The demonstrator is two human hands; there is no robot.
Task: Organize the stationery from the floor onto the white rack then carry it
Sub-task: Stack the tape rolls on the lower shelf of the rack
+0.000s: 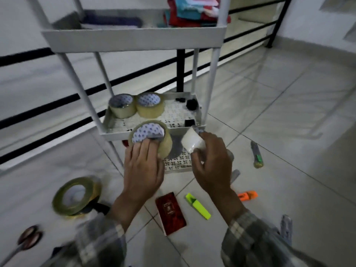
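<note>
Stationery [198,206] on pale tiled floor [289,132], left hand [142,170] gripping tape roll [152,138], right hand [212,162] pinching white roll [192,142]

Two clear tape rolls [135,105] stand on the white rack's [134,38] perforated middle shelf — highlighters [198,206] on the floor.

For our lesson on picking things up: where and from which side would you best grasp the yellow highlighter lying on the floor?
Hold the yellow highlighter across its long flat sides, at mid-body, coming from above. It lies flat on the tiled floor with bare floor either side, so fingers fit there.
</note>
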